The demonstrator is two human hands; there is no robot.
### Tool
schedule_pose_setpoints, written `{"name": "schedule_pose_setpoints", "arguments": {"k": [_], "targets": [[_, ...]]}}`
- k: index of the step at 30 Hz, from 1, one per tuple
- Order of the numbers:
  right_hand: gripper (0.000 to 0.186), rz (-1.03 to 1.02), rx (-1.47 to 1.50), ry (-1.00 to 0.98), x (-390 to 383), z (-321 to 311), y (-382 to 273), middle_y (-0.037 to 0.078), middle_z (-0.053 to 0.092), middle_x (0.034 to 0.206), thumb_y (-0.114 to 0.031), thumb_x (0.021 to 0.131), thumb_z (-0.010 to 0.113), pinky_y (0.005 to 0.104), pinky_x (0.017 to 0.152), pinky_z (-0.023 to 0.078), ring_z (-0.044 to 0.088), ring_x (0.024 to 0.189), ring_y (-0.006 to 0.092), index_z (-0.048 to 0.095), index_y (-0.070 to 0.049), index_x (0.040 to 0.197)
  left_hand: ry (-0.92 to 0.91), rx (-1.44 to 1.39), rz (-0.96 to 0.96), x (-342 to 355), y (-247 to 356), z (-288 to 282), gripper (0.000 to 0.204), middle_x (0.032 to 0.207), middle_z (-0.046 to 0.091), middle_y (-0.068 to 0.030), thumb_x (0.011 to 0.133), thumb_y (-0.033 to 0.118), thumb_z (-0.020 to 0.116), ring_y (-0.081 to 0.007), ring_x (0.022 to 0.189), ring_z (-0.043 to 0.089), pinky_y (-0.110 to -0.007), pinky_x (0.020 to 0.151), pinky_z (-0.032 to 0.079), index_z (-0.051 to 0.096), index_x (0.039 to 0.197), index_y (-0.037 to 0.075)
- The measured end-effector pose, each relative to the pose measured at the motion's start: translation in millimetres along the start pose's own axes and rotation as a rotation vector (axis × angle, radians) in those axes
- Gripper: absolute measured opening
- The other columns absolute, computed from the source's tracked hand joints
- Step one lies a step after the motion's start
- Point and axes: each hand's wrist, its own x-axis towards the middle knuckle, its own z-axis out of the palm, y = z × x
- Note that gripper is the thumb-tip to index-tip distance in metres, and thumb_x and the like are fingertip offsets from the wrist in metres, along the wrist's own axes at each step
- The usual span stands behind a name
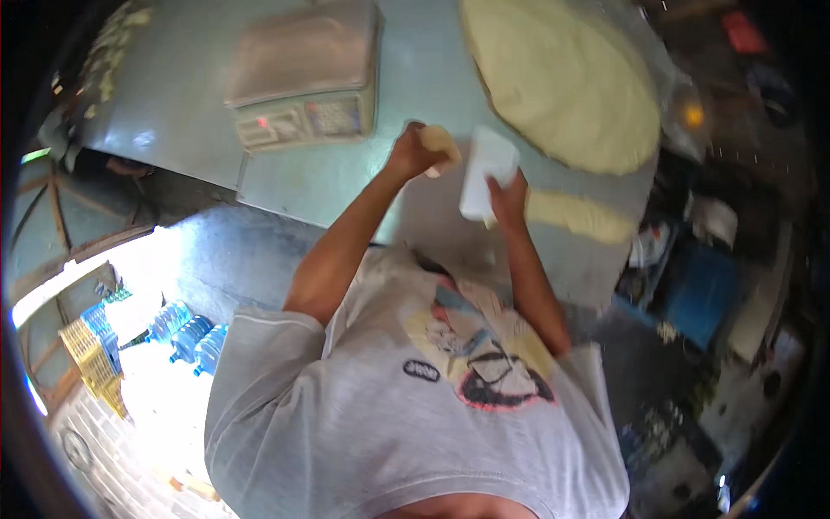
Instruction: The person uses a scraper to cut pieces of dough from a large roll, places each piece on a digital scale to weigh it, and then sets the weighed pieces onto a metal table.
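My left hand [415, 154] is closed around a small pale piece of dough [440, 143], held over the metal table near its front edge. My right hand [510, 197] grips a flat white dough scraper [484, 171]. Just right of that hand lies a roll of dough [584, 216], its left end close to the scraper. Beyond it, a large mass of yellowish dough [562, 82] spreads over the table's far right. A scale [303, 78] with a flat metal pan stands to the far left of my left hand.
The grey metal table [194, 95] has its front edge close to my body. Rows of small pale pieces [108, 56] lie at its far left. Blue water bottles [190, 337] and a yellow crate [91, 350] stand below on the left. At right is a blue container [705, 290].
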Motion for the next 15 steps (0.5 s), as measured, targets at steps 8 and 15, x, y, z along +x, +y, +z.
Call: {"name": "schedule_pose_setpoints", "arguments": {"k": [8, 15], "targets": [[0.054, 0.231, 0.385, 0.201, -87, -81, -6, 0.013, 0.062, 0.123, -0.002, 0.082, 0.074, 0.0347, 0.097, 0.045, 0.060, 0.110, 0.0240, 0.052, 0.006, 0.131, 0.884, 1.061, 0.035, 58, 37, -210, 0.094, 0.141, 0.046, -0.0291, 0.075, 0.052, 0.077, -0.0404, 0.131, 0.046, -0.055, 0.102, 0.041, 0.036, 0.141, 0.000], [0.050, 0.222, 0.215, 0.189, -87, -81, -33, 0.015, 0.064, 0.121, 0.000, 0.083, 0.071, 0.0346, 0.096, 0.046, 0.062, 0.110, 0.0248, 0.053, 0.006, 0.129, -0.368, 0.273, 0.503, 3, -25, 118, 0.038, 0.117, 0.066, -0.0191, 0.082, 0.020, 0.071, -0.0382, 0.118, 0.056, -0.046, 0.102, 0.043, 0.067, 0.117, 0.007]]}}
